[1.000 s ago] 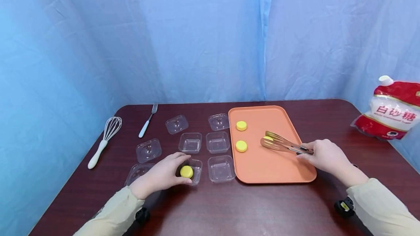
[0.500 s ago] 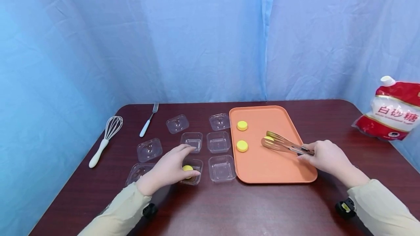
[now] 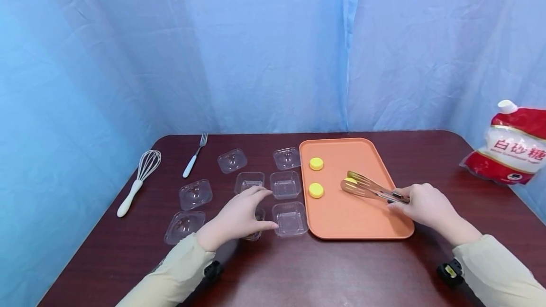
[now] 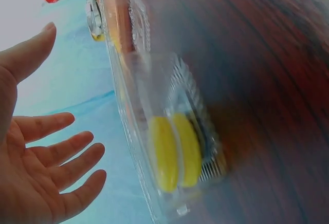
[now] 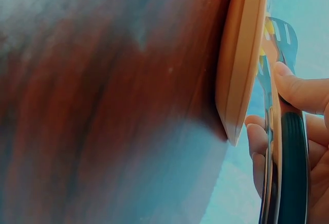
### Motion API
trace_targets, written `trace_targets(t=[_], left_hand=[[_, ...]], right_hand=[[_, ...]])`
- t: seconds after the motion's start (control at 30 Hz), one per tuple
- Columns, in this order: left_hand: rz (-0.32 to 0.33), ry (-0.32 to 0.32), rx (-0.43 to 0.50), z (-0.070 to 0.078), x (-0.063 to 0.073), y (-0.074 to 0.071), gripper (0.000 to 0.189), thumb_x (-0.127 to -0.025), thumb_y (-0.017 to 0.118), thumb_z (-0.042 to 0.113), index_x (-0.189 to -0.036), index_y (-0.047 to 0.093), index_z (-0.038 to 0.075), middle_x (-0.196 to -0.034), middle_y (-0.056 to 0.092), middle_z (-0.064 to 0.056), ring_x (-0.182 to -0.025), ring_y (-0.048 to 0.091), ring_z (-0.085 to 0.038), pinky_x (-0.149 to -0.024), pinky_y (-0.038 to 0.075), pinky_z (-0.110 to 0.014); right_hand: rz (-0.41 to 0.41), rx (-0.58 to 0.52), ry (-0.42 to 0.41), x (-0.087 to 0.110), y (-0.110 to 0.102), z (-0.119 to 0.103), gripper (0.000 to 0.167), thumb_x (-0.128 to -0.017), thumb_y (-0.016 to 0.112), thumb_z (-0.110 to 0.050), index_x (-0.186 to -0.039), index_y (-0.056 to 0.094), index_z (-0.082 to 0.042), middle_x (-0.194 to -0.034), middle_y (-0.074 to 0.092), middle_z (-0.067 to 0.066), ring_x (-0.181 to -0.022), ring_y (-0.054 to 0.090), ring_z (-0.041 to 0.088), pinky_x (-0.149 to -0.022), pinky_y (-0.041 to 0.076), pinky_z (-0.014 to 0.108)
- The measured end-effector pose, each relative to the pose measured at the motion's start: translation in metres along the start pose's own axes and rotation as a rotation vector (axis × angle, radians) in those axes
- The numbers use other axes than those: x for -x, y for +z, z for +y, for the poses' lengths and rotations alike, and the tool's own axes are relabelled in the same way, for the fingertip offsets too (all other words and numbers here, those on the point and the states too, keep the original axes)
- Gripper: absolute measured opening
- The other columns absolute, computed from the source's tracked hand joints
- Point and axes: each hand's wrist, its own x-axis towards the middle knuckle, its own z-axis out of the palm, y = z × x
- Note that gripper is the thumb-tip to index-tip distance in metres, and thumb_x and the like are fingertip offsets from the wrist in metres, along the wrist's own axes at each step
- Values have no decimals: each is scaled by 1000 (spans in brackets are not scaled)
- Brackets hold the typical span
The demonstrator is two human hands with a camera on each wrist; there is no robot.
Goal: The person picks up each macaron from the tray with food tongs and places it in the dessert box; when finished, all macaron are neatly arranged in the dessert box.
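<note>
My left hand [image 3: 241, 214] hovers over the front-left clear plastic box [image 3: 255, 237], fingers and thumb spread with nothing between them. A yellow macaron [image 4: 175, 152] sits in that box in the left wrist view; the hand hides it from the head camera. The thumb tip reaches the left edge of the front-right box [image 3: 290, 219]. My right hand [image 3: 426, 210] grips metal tongs [image 3: 375, 189] by their dark handles, over the orange tray [image 3: 354, 219]. The slotted tong ends lie on either side of another yellow macaron [image 3: 350, 182]. Two more macarons [image 3: 316, 190] rest along the tray's left side.
Two more clear boxes [image 3: 285, 185] stand behind the front pair. Several domed clear lids [image 3: 185, 226] lie to the left and behind. A whisk [image 3: 139, 181] and a fork [image 3: 195, 155] are at the far left, a red-and-white sugar bag [image 3: 507, 148] at the right edge.
My left hand has moved right, from around the macaron in the front-left box to above that box, its thumb now near the neighbouring box. The right hand and tongs have stayed in place.
</note>
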Motion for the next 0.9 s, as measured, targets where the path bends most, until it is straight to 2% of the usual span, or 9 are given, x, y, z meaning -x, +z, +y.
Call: trace_targets(t=[0.17,0.5,0.67,0.9], left_hand=[[-38,31,-23,4,-8,8,75,-72,79,45,-127,56,1,-122,59,-13,-113,57,-28,-97,47,-42],[-136,31,-75,15,-18,11,77,-72,78,48,-129,55,1,-119,58,-11,-109,57,-26,-97,46,-41],[-176,15,-101,18,-20,13,78,-72,78,49,-130,55,2,-120,57,-10,-109,57,-25,-98,45,-40],[-215,16,-142,17,-22,16,77,-73,77,50,-129,55,1,-121,58,-11,-109,58,-24,-98,46,-38]], right_hand=[[0,1,2,-1,1,1,45,-76,77,-28,-106,69,5,-44,45,-8,-43,30,9,-43,22,25],[0,-1,-4,-1,2,2,42,-76,77,-28,-104,71,3,-44,43,-9,-43,29,9,-43,21,25],[0,-3,-4,-2,1,1,41,-76,77,-28,-103,71,3,-43,40,-9,-42,28,8,-42,22,24],[-13,-9,0,-1,0,0,44,-76,77,-28,-106,70,4,-45,45,-8,-43,30,9,-42,22,24]])
